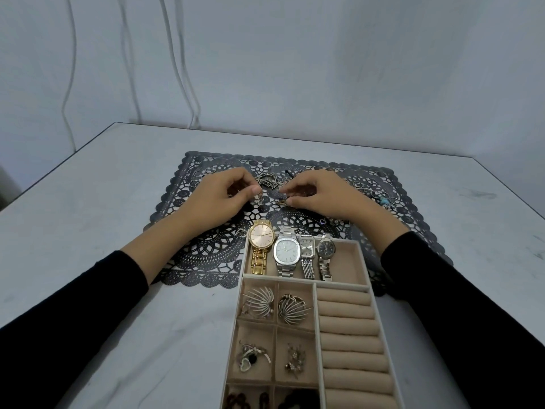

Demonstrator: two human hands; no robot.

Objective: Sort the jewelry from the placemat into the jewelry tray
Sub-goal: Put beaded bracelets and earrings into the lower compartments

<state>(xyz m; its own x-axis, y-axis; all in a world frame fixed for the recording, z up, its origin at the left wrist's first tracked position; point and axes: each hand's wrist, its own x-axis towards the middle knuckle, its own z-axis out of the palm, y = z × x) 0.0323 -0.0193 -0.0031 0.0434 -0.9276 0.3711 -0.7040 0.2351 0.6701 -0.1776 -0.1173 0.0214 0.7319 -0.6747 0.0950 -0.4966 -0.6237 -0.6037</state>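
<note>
While your left hand (pixel 225 199) pinches a small charm (pixel 259 199) and your right hand (pixel 323 196) pinches a second piece (pixel 282 203) on the placemat (pixel 206 255), the jewelry tray (pixel 342 283) lies at 6 o'clock.

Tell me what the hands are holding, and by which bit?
The left hand pinches a small silvery piece between thumb and finger. The right hand pinches a small dark piece. Which part of each is too small to tell.
</note>
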